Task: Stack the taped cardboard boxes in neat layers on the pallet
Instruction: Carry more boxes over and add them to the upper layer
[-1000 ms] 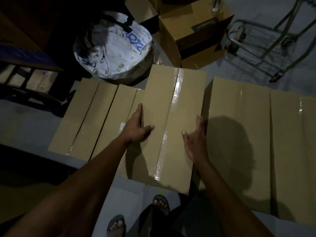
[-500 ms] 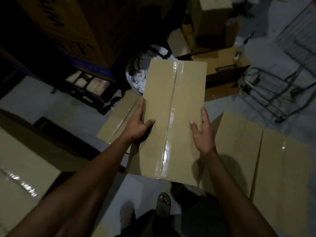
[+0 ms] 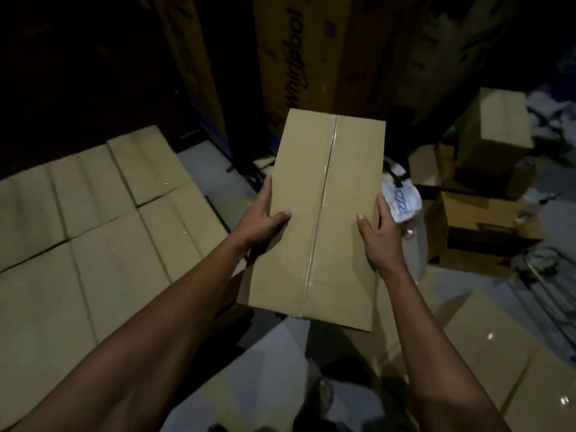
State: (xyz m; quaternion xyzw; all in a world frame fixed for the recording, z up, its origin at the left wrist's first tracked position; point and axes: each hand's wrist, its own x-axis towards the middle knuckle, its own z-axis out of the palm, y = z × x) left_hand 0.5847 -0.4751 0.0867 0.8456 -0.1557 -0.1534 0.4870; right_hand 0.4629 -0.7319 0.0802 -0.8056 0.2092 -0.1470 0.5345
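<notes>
While the left hand (image 3: 265,218) and right hand (image 3: 378,233) clasped the taped cardboard box (image 3: 318,213) mid-frame by its long sides, it seemed light and stiff.

Tan taped box (image 3: 324,213) (clear glossy tape), white bag (image 3: 402,204) with blue print.

**Readable print in the scene**

Beyond the hands, a tall dark carton (image 3: 299,57) standing upright carries a script brand name running vertically along its face; seen sideways, it appears to read "whirlpool". Just beside the right hand (image 3: 378,235), on its outer side, a white plastic bag (image 3: 402,202) shows blue letters, partly hidden and too cut off to read. The taped box (image 3: 318,213) held between both hands bears no print.
</notes>
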